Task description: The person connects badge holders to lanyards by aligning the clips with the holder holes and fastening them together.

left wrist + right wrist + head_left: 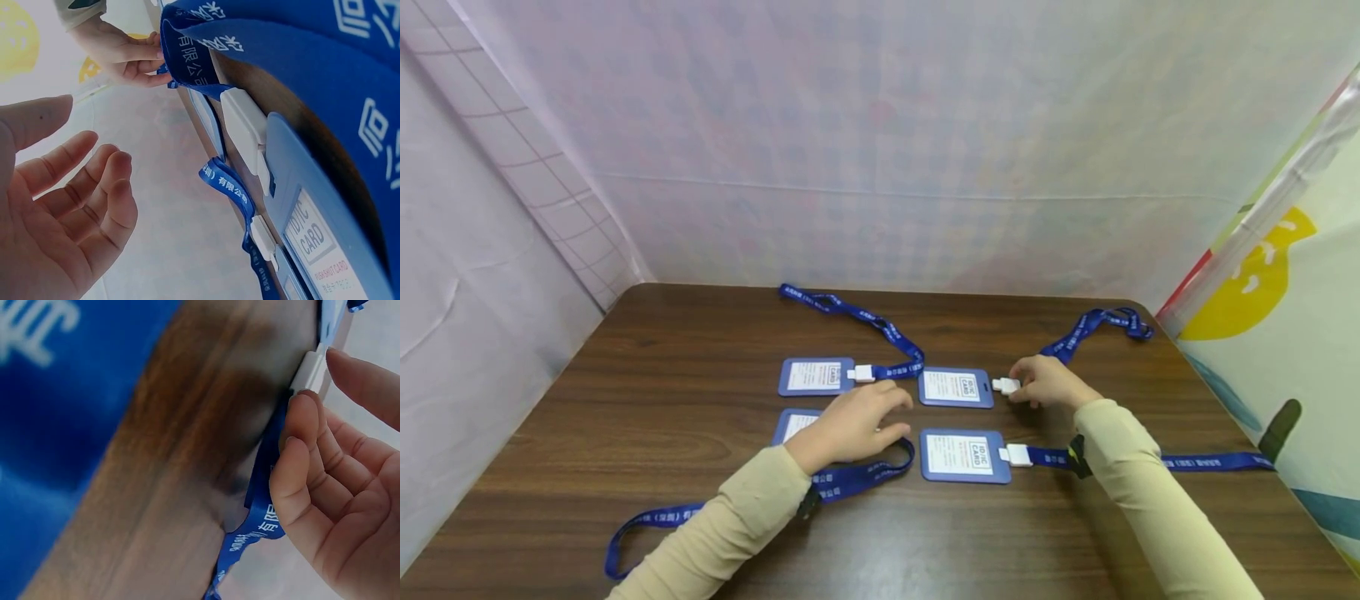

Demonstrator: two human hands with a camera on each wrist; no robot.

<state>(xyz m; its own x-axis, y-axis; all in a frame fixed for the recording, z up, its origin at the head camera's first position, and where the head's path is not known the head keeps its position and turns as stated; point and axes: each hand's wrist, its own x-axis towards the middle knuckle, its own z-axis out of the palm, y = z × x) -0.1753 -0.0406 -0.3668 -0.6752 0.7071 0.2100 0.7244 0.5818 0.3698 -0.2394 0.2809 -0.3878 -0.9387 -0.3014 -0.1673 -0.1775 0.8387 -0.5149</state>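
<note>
Four-cornered blue ID card holders with white cards lie in two rows. At the back right holder (955, 388), my right hand (1051, 382) pinches the white lanyard clip (1003, 385) between thumb and fingers. The clip's tip sits beside the holder's slotted edge; whether they touch I cannot tell. From the clip a blue lanyard (1078, 332) runs back to the right. My left hand (856, 422) hovers above the front left holder (792, 423), partly covering it. Its fingers are loosely bent and hold nothing, as the left wrist view shows.
Further back on the left lies another holder (815, 377), its clip (862, 373) and lanyard (880, 323) attached. A front right holder (964, 457) has its lanyard (1213, 462) stretched right beneath my right forearm. The front left lanyard (658, 518) loops under my left arm on the wooden table (625, 400).
</note>
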